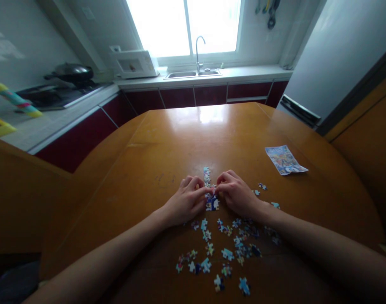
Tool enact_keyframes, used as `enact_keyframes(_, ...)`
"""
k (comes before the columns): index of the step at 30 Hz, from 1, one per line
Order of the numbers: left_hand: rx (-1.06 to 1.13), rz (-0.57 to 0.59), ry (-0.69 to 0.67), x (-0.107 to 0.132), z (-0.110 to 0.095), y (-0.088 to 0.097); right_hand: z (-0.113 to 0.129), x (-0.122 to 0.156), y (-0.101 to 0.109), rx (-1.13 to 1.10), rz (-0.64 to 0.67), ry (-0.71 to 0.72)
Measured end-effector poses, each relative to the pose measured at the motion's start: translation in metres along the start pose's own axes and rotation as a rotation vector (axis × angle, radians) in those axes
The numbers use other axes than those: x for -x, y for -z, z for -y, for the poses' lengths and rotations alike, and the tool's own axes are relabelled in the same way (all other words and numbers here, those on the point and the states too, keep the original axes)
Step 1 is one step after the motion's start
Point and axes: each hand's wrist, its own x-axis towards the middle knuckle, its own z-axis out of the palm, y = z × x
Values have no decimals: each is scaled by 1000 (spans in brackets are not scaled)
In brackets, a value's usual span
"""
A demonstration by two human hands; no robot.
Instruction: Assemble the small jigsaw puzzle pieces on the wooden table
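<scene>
A narrow strip of joined jigsaw puzzle pieces (212,204) lies flat on the wooden table, wider at its near end. My left hand (189,199) rests along its left edge, fingers curled, with the thumb and index fingertips on the pieces. From the other side my right hand (236,195) presses its bent fingertips against the strip's right edge, around a jigsaw piece that they mostly cover. The fingertips of both hands nearly meet over the middle of the strip. Many loose jigsaw pieces (227,254) are scattered nearer to me, some partly under my right forearm.
A creased picture sheet (284,160) lies to the right on the table (167,139). Beyond the table stand a counter with a sink (193,74), a white microwave (135,64) and a pan (73,72) on the stove. A refrigerator (341,59) is at the right.
</scene>
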Motion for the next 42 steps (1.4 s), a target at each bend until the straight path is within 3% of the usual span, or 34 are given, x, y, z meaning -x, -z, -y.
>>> enact_keyframes(9, -4, -6, -19, 1, 0, -1, -1, 1, -3, -17, -20, 19)
enact_keyframes(13, 56, -43, -14, 1, -1, 1, -8, -6, 13, -74, -257, -8)
enact_keyframes(15, 98, -92, 9, 0, 0, 1, -20, -11, 25, -77, -396, -86)
enact_keyframes(17, 129, -159, 45, -2, 2, 1, -37, -14, 35, -59, -446, -157)
enact_keyframes(21, 161, -252, 103, -4, 5, -1, -73, -16, 42, 27, -364, -308)
enact_keyframes(24, 173, -272, 133, -5, 7, -1, -85, -15, 39, 121, -247, -370)
enact_keyframes(28, 182, -278, 165, -4, 9, -2, -80, -16, 37, 255, -146, -395)
enact_keyframes(42, 203, -257, 178, -7, 10, 1, -70, -16, 39, 354, -104, -392)
